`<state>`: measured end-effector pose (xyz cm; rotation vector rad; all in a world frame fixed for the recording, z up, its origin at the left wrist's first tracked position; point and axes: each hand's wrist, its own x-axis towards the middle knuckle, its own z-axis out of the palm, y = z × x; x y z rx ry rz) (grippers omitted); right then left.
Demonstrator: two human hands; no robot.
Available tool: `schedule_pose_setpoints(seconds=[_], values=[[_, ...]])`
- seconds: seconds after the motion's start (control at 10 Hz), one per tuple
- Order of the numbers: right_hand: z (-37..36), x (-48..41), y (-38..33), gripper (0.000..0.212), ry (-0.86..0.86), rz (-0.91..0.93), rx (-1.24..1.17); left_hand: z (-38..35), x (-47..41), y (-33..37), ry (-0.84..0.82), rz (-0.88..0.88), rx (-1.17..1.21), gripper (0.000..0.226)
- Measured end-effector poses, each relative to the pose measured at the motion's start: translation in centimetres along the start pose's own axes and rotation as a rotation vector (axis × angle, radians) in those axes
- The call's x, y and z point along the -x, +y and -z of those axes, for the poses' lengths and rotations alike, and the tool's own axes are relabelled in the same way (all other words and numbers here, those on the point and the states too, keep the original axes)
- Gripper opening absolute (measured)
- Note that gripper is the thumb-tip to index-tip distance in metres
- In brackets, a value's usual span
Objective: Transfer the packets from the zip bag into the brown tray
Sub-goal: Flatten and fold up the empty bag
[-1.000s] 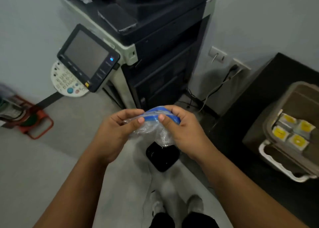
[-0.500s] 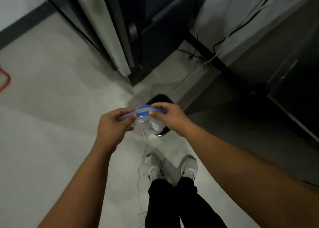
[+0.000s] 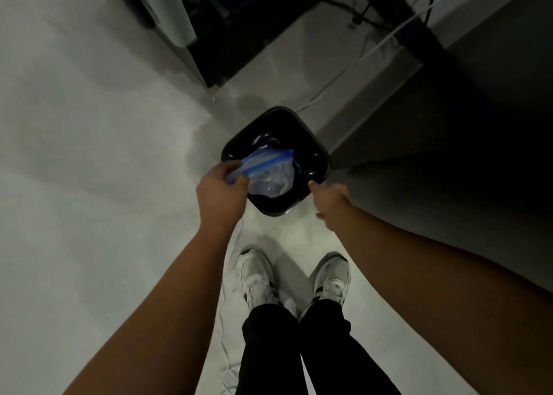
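Observation:
My left hand [image 3: 221, 194] pinches the clear zip bag [image 3: 269, 176] by its blue zip strip. The bag looks crumpled and hangs over the mouth of a black waste bin [image 3: 302, 125] on the floor; I see no packets in it. My right hand [image 3: 329, 203] is off the bag, at the bin's near right corner, with a fingertip against the rim and nothing visible in it. The brown tray and the packets are out of view.
The dark base of a large copier [image 3: 209, 41] stands beyond the bin. A dark cabinet side [image 3: 449, 125] rises at the right. A white cable [image 3: 359, 62] runs across the pale floor. My two white shoes [image 3: 257, 278] stand just short of the bin.
The view tipped down to the floor. Both hands carried the bag down to the bin; my right hand let go of it and moved to the bin's rim. Tray no longer visible.

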<state>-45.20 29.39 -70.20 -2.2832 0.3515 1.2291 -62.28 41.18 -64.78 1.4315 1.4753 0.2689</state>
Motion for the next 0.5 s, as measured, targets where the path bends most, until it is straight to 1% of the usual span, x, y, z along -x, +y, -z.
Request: schedule_pose_setpoints(seconds=[0.1, 0.2, 0.3, 0.4, 0.5], values=[[-0.8, -2.4, 0.3, 0.043, -0.086, -0.019, -0.047, -3.6, -1.9, -0.5, -0.071, -0.056, -0.169, 0.033], [-1.3, -4.2, 0.9, 0.039, -0.125, -0.058, -0.164, -6.6, -3.7, -1.5, -0.142, -0.050, -0.218, 0.032], [-1.4, -4.8, 1.0, 0.034, -0.124, -0.088, -0.278, -8.4, -4.7, -2.3, -0.214, -0.022, -0.258, 0.033], [-1.4, -4.8, 0.8, 0.031, -0.128, -0.139, -0.415, -8.9, -5.1, -2.5, -0.318, -0.062, -0.368, 0.039], [-1.4, -4.6, 0.9, 0.036, -0.171, -0.150, -0.373, -7.7, -4.3, -1.8, -0.343, -0.088, -0.408, 0.044]])
